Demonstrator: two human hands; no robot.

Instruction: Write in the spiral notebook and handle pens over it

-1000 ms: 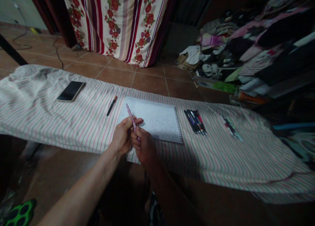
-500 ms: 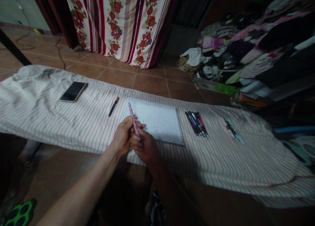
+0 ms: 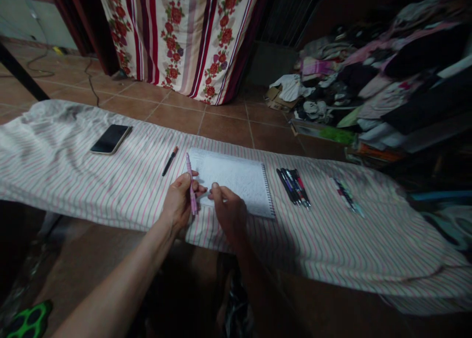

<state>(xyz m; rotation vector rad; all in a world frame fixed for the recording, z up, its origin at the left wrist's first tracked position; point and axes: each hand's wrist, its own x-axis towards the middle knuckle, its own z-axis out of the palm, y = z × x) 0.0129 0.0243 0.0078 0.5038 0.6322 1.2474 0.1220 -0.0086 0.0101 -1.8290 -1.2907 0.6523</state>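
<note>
A slim pink pen (image 3: pixel 191 184) stands nearly upright between the thumb and fingers of my left hand (image 3: pixel 176 200). My right hand (image 3: pixel 230 209) is just to its right, apart from the pen, with thumb and fingertips pinched together. Whatever those fingertips may hold is too small to make out. Both hands are over the near left part of an open spiral notebook (image 3: pixel 239 183), whose wire binding runs down its right side. Its page carries faint marks that I cannot read. To the left of the notebook lies a dark pen with an orange-brown end (image 3: pixel 170 161).
A striped cloth (image 3: pixel 140 181) covers the long surface. On it lie a phone (image 3: pixel 111 139) at left, several pens in a bunch (image 3: pixel 294 186) right of the notebook, and another small group of pens (image 3: pixel 347 195) farther right. Piled clothes (image 3: pixel 354 77) and a floral curtain (image 3: pixel 191 38) stand beyond.
My right hand has let go of the pink pen's lower end and moved right, onto the notebook side. My left hand keeps the pen, which now stands more upright and slightly farther left.
</note>
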